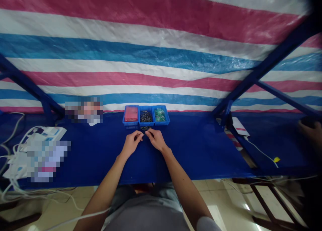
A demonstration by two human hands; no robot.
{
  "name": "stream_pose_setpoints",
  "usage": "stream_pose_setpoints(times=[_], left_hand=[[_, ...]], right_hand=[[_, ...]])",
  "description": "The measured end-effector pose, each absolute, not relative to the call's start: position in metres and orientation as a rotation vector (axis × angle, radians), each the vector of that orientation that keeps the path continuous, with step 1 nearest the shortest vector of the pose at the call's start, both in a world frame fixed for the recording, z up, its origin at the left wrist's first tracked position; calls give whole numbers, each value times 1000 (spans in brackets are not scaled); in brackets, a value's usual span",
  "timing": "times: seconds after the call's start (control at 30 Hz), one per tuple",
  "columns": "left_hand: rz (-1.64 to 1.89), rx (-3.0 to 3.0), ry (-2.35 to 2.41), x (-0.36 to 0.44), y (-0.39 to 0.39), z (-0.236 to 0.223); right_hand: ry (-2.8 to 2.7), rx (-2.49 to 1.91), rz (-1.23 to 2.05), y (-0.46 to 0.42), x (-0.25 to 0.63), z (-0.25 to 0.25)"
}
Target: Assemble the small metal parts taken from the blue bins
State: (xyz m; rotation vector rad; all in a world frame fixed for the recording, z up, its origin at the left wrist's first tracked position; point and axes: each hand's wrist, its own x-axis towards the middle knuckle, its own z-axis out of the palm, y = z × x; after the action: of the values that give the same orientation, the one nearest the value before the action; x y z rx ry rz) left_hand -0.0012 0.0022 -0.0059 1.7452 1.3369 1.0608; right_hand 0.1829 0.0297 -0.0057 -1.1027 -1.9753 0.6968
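Grip closed, my left hand (131, 142) and right hand (156, 139) are holding one thin piece (144, 134); dark pieces (146, 117) are waiting in the middle tray (147, 124).

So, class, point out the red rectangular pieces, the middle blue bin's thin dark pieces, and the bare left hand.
Red rectangular pieces (131, 113): head view, top face.
Thin dark pieces (146, 117): head view, pile's middle.
Left hand (130, 143): head view, back of hand.

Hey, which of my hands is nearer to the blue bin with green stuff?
Right. Your right hand is in front of that green-filled bin; your left hand is farther off, leftward, in front of the red-filled bin.
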Motion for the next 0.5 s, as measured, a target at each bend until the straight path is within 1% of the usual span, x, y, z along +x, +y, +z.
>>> stream_pose_setpoints(times=[0.23, 0.5], left_hand=[[1050, 1760, 1335, -1, 2, -5], [1081, 1735, 1349, -1, 2, -3]], right_hand=[[-2003, -1207, 625, 32, 182, -11], [-1889, -1090, 859, 27, 184, -3]])
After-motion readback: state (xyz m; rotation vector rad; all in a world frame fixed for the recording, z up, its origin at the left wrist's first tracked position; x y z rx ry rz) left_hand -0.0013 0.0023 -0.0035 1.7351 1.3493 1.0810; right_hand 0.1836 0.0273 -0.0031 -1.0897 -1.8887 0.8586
